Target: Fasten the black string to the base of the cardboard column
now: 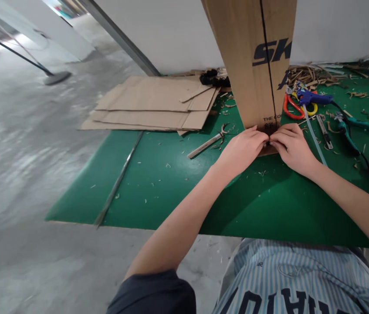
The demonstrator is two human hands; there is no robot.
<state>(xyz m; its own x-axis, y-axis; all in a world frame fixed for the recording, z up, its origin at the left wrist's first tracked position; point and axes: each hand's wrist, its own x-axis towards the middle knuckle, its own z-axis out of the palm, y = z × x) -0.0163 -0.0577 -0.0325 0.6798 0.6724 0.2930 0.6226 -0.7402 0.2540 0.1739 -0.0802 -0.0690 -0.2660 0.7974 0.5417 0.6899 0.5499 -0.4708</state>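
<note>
A tall brown cardboard panel (252,65) with black print and a drawn vertical line stands upright on the green work mat (158,187). My left hand (241,150) and my right hand (292,148) press together at its lower end, fingertips meeting on the cardboard. Just right of my right hand lie a clear glue stick (315,137) and a utility knife (324,131). Behind them sit a blue hot glue gun (311,98) and orange-handled scissors (293,107). A carving tool (204,146) lies left of my left hand.
Flat cardboard sheets (151,104) are stacked at the mat's far left. Green-handled pliers (350,131) and a pile of wood shavings (308,76) lie on the right. A metal strip (119,179) rests on the mat. Concrete floor surrounds it.
</note>
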